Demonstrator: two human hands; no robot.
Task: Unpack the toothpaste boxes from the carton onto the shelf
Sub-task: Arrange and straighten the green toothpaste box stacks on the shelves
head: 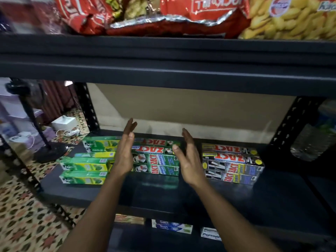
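Three groups of toothpaste boxes lie on the dark middle shelf point(163, 193). Green and yellow boxes point(85, 166) are on the left, green Zact boxes point(156, 160) in the middle, black and yellow Zact boxes point(231, 164) on the right. My left hand point(125, 151) stands flat and upright at the left end of the middle stack, fingers straight. My right hand point(189, 159) is held at that stack's right end, fingers straight, thumb spread. Neither hand holds anything. No carton is in view.
The upper shelf point(163, 57) juts out overhead, loaded with red snack bags point(190, 11) and yellow chip bags point(294, 19). A lower shelf holds other toothpaste boxes point(172, 227). A plastic water bottle point(312, 139) sits beyond the right upright. A fan stand point(49, 151) rests on the patterned floor at left.
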